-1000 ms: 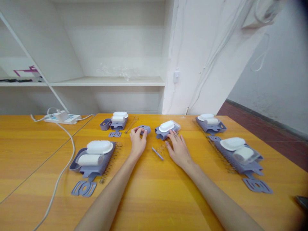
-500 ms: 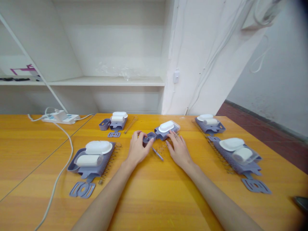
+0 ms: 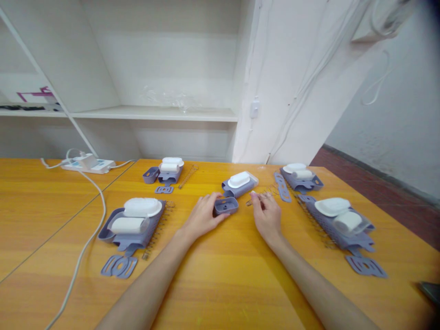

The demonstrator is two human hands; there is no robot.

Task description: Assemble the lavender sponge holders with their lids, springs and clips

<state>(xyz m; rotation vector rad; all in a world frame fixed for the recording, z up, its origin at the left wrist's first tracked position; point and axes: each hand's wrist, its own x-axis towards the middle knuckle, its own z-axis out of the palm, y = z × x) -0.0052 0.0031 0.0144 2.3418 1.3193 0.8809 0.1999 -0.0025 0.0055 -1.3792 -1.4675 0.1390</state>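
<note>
Left hand (image 3: pixel 208 211): fingers wrapped round grey-purple tray (image 3: pixel 226 208), left end
Right hand (image 3: pixel 268 214): fingers pinched on wire spiral (image 3: pixel 249 202), pretty sure
Middle sleeve (image 3: pixel 241 189): just behind tray, white dish (image 3: pixel 239 179) on top, probably only part-done
Outer stacks (image 3: pixel 134 240): dish plus roll (image 3: pixel 128 225) each, pretty much done
Surface (image 3: pixel 223 284): far edge close behind sleeve, roomiest between forearms (image 3: pixel 161 268)

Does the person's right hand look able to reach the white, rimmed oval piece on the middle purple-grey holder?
Probably yes. The right hand is near the white, rimmed oval piece, whose top is uncovered, with nothing tall between. However, this hand seems to hold a thin metal wire coil.
</note>
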